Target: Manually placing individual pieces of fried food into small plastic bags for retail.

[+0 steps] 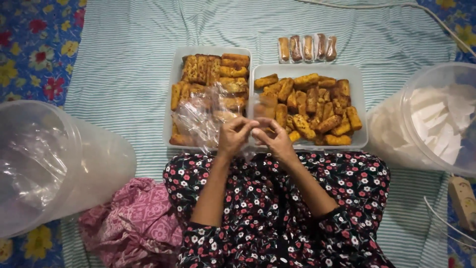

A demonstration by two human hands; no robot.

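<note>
My left hand (pixel 234 136) and my right hand (pixel 275 139) meet at the near edge of two white trays, fingers pinched together on a thin clear plastic bag (pixel 198 121) that spreads to the left over the left tray (pixel 174 74). The left tray holds golden-brown baked bars in rows. The right tray (pixel 358 74) is heaped with several loose bars of the same kind (pixel 312 106). Whether a bar sits between my fingers is hidden.
A row of wrapped bars (pixel 307 48) lies beyond the right tray. A clear tub with plastic (pixel 39 159) lies at left, a tub with white paper pieces (pixel 436 119) at right. Pink cloth (pixel 139 218) lies by my knee; a power strip (pixel 463 198) at right.
</note>
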